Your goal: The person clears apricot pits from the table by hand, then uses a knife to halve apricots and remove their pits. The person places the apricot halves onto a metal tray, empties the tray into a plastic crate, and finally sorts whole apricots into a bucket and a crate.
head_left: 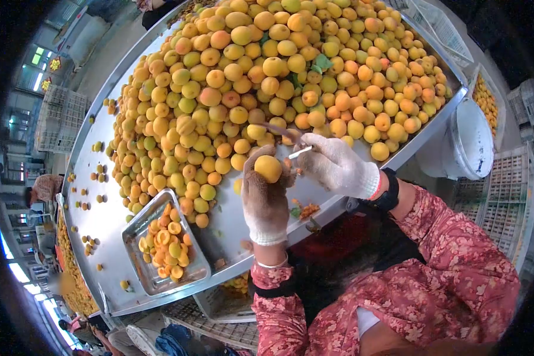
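My left hand [263, 204], in a soiled white knit glove, is wrapped round a whole yellow apricot [267, 169]. Just to its right, my gloved right hand [339, 167] grips a small knife [301, 152] by its white handle. The blade looks smeared, pointing left past the top of the apricot. A large heap of apricots [231, 89] rises directly beyond both hands. To the left of my left hand, a metal tray [139, 274] holds halved, pitted apricots [167, 244]. Orange scraps [307, 210] lie on the metal table [231, 237] below my right hand.
A white bucket [473, 139] stands off the table's right edge, beside plastic crates [504, 190]. Another crate [219, 305] sits under the front edge. Small fruit pieces [89, 243] dot the left side of the table. A person [44, 188] bends at the far left.
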`<state>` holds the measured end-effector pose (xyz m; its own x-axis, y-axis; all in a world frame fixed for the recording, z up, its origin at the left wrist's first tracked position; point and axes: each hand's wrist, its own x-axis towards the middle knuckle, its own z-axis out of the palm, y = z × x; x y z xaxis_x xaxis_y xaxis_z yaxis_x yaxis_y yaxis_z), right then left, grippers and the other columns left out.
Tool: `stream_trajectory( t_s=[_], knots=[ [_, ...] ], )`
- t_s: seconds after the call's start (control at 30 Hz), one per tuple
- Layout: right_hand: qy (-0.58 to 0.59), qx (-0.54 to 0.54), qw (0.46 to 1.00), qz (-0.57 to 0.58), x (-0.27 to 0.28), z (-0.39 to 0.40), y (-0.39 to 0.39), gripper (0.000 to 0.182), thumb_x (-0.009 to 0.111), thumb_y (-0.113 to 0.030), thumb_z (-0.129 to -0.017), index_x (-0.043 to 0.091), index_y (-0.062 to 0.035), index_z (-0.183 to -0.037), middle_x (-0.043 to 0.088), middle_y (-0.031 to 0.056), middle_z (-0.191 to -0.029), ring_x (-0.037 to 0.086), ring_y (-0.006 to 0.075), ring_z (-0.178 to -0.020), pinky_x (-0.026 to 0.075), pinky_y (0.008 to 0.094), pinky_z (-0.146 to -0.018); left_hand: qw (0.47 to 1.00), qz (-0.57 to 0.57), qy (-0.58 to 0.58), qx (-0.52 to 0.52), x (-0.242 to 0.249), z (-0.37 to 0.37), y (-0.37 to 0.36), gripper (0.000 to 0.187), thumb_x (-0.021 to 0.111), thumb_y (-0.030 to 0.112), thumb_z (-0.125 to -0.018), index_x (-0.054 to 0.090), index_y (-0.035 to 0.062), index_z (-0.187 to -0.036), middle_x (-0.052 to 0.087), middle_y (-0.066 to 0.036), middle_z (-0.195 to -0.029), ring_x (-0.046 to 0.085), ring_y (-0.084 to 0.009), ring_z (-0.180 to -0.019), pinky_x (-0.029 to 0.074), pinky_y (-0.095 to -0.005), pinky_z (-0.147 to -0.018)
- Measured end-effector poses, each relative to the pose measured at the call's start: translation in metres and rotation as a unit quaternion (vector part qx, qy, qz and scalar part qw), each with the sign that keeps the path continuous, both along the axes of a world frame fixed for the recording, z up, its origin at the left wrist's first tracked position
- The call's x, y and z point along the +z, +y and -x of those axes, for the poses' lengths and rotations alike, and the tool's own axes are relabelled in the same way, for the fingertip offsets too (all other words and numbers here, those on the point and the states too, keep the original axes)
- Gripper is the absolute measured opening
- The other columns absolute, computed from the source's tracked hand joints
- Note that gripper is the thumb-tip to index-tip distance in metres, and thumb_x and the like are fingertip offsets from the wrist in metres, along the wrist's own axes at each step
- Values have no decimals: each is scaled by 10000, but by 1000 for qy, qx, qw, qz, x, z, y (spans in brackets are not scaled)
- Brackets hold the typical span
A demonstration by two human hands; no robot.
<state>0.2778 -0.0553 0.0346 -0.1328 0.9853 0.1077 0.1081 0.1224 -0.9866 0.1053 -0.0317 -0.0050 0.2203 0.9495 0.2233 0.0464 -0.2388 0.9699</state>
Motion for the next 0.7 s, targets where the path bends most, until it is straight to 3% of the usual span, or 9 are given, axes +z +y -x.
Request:
stream_trajectory(
  t_s=[0.03, 0.1, 0.13, 0.2, 0.33, 0.4, 0.53, 0.63, 0.7],
  knots=[
    [1, -3, 1000, 2, -1, 1, -1, 216, 542, -172, -991, 553, -15, -1139, 589, -7, -737, 531, 64, -595, 420, 233, -525, 996, -66, 58, 34, 1, -4, 0, 298, 544, -28, -921, 544, -6, -1217, 608, -127, -1103, 632, -229, -903, 525, -325, -794],
    [-39, -7, 998, -43, -4, 5, -1, 213, 573, -210, -971, 571, -25, -1076, 645, 172, -810, 677, 292, -750, 504, 361, -648, 987, -110, 95, 61, -3, -8, -4, 334, 551, -65, -900, 540, -3, -1228, 598, -134, -1122, 620, -219, -970, 517, -322, -829],
    [-41, -9, 998, -42, -6, 7, -1, 213, 573, -210, -971, 571, -25, -1076, 645, 172, -810, 677, 292, -750, 504, 361, -648, 988, -109, 94, 59, -11, -8, -3, 334, 551, -65, -900, 540, -3, -1228, 598, -134, -1122, 620, -219, -970, 517, -322, -829],
    [-101, -4, 989, -112, -10, 7, 0, 229, 591, -212, -954, 574, -30, -1091, 656, 206, -867, 672, 370, -829, 514, 384, -673, 954, 162, -245, 56, -17, -13, 0, 378, 553, -70, -883, 518, -1, -1253, 597, -137, -1117, 619, -246, -964, 509, -331, -845],
    [-153, 5, 987, -53, -13, 8, -2, 244, 606, -200, -941, 572, -32, -1115, 647, 221, -865, 667, 385, -853, 522, 396, -694, 842, 287, -456, 29, -1, -14, -4, 421, 573, -69, -853, 502, 4, -1262, 602, -130, -1099, 614, -254, -959, 504, -339, -846],
    [-131, 0, 990, -57, -15, 10, -1, 249, 612, -193, -937, 567, -29, -1119, 649, 220, -867, 667, 385, -861, 523, 394, -696, 997, 36, -24, 62, -18, -8, -2, 438, 603, -66, -822, 504, 12, -1242, 600, -144, -1098, 606, -270, -965, 496, -343, -846],
    [-102, -13, 991, -90, -17, 14, 0, 259, 627, -173, -926, 554, -23, -1124, 657, 214, -866, 671, 384, -870, 525, 390, -694, 993, -4, 68, 93, -22, -1, -6, 449, 618, -72, -800, 508, 20, -1225, 597, -163, -1080, 603, -295, -962, 492, -357, -843],
    [-113, 5, 993, -38, -6, 18, -2, 269, 632, -189, -923, 555, -30, -1125, 659, 218, -866, 669, 395, -862, 529, 401, -687, 980, 146, -119, 61, -29, 3, -8, 478, 629, -96, -773, 510, 21, -1220, 589, -160, -1056, 606, -295, -928, 496, -354, -824],
    [-118, 0, 991, -62, -12, 21, -1, 277, 633, -201, -921, 555, -34, -1127, 658, 216, -861, 666, 400, -848, 528, 411, -675, 986, -89, 105, 90, -26, 2, -6, 387, 595, -18, -861, 512, 26, -1237, 588, -106, -1044, 605, -203, -873, 505, -297, -744]
  ],
)
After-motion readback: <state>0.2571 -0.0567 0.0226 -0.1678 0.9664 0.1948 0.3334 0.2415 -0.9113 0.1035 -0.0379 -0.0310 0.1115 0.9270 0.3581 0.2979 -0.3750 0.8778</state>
